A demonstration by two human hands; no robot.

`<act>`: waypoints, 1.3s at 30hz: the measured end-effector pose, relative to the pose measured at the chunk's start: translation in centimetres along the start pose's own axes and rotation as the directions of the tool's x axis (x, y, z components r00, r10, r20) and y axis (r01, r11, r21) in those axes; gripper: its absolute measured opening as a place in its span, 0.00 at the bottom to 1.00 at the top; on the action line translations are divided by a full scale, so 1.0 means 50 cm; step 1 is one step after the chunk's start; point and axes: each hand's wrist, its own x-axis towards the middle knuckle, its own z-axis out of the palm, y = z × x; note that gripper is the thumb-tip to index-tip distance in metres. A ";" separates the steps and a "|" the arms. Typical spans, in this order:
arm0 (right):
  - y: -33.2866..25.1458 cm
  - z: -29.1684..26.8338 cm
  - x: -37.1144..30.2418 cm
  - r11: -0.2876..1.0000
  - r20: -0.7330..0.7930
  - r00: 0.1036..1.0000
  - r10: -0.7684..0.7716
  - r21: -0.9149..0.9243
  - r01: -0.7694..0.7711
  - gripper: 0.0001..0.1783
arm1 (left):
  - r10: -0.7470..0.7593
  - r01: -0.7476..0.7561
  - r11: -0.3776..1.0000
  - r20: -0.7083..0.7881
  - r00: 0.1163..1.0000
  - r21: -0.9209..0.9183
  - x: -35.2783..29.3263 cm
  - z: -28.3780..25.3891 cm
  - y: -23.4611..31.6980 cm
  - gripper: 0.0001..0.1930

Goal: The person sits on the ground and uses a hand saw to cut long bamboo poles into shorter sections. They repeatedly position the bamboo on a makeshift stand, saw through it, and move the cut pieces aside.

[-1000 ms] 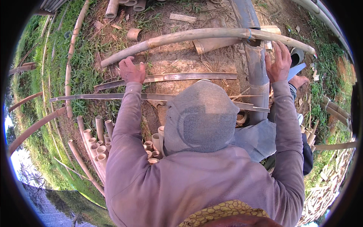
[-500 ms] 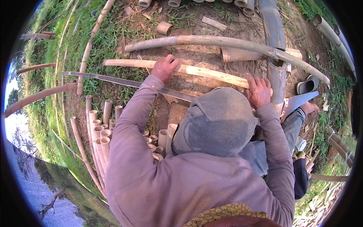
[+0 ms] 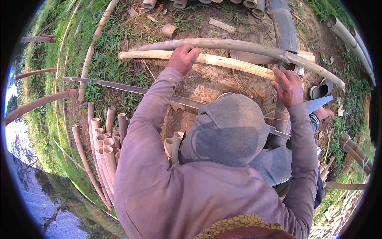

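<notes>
My left hand point(image 3: 183, 59) is closed around a long, pale split-bamboo strip point(image 3: 232, 63), gripping it left of its middle. Fingers of my right hand point(image 3: 288, 87) curl over the strip's right end, which they partly cover. The strip lies crosswise in front of me, slightly bowed. Just beyond it, a longer greyish bamboo pole point(image 3: 238, 45) runs nearly alongside, its right part resting over a thick bamboo trunk point(image 3: 283, 26). Nearer to me, a long narrow metal bar point(image 3: 123, 86) passes below my left forearm and partly behind the grey cap.
Upright bamboo tubes point(image 3: 108, 153) cluster at the left. A handsaw blade point(image 3: 319, 103) shows beside my right forearm, near a dark shoe point(image 3: 321, 89) and a bare foot point(image 3: 324, 113). Cut bamboo pieces point(image 3: 169, 30) lie on the soil ahead. Poles point(image 3: 350, 40) lean at the far right.
Both hands have moved the bamboo strip away from me and to the right, close against the greyish pole. My right hand has shifted right, now covering part of the saw.
</notes>
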 end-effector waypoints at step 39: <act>0.096 0.072 -0.224 0.377 -0.308 0.287 0.907 0.293 -0.878 0.23 | 0.044 -0.126 0.972 0.376 0.926 0.198 0.317 0.220 0.245 0.16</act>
